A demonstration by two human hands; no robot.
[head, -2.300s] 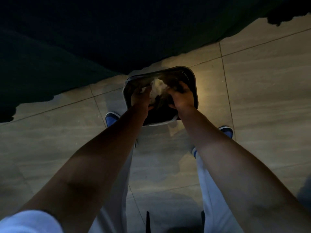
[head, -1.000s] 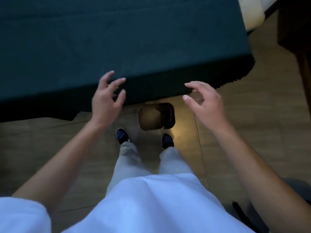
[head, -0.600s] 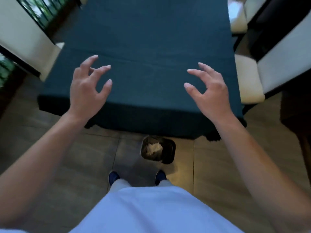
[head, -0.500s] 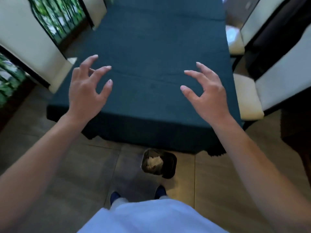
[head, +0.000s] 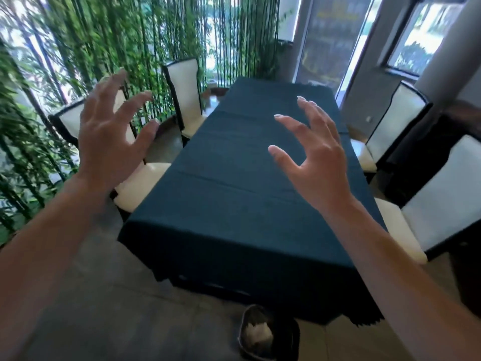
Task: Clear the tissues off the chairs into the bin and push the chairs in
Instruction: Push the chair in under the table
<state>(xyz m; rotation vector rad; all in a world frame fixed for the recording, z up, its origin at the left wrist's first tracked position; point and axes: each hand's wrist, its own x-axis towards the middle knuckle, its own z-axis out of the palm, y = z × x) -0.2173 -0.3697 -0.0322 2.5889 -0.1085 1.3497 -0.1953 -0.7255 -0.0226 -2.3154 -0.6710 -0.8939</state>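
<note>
Head view: tissues in bin, well below both empty grips.

The desk runs lengthwise away from the viewer. The bin stands on the floor just before the desk's near edge, with tissues in it. Two chairs stand along the desk's left edge, the near left chair and the far left chair behind it. Two more stand along the right edge, the near right chair and the far right chair. Bamboo stands behind the left chairs.
</note>
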